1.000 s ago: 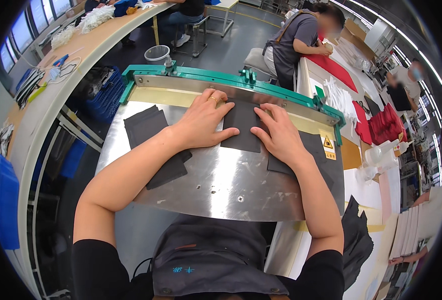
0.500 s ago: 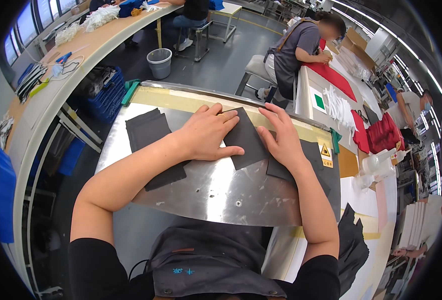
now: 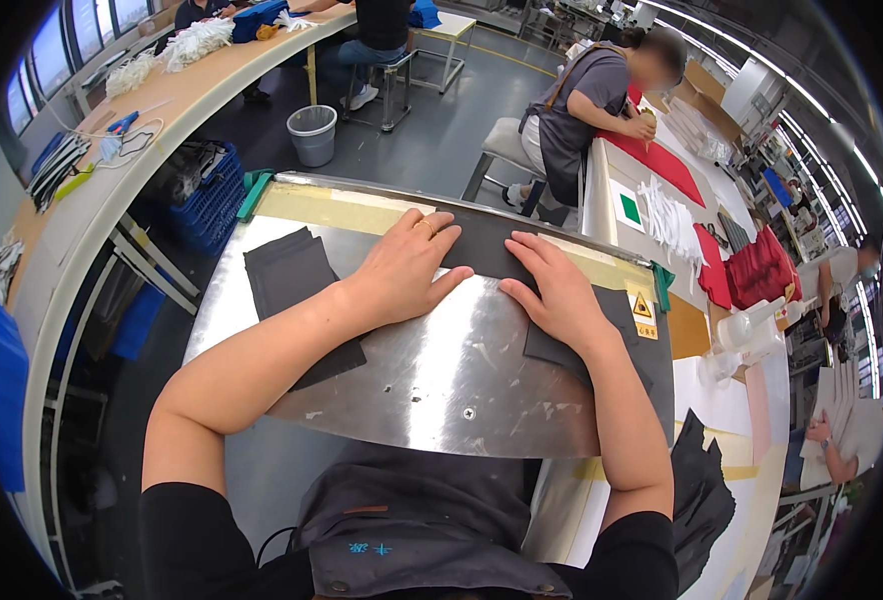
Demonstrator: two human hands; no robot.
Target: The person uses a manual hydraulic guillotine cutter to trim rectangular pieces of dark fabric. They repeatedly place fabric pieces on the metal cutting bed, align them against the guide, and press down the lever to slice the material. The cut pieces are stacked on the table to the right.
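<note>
A dark grey fabric piece lies against the far edge of a shiny metal plate. My left hand rests on its left end, fingers stretched out and thumb apart. On its right end lies my right hand, fingers flat and thumb spread. Left of my left hand is a stack of dark pieces, partly covered by my forearm. More dark pieces lie to the right, partly under my right hand and forearm.
Green clamps sit at the plate's far corners. At right, a side table holds white strips, red fabric and crumpled black cloth; a person works there. A bin and blue crate stand at left.
The fabric piece has moved away from me to the plate's far edge and now lies crosswise there. My right hand has shifted slightly nearer; both hands stay on the piece.
</note>
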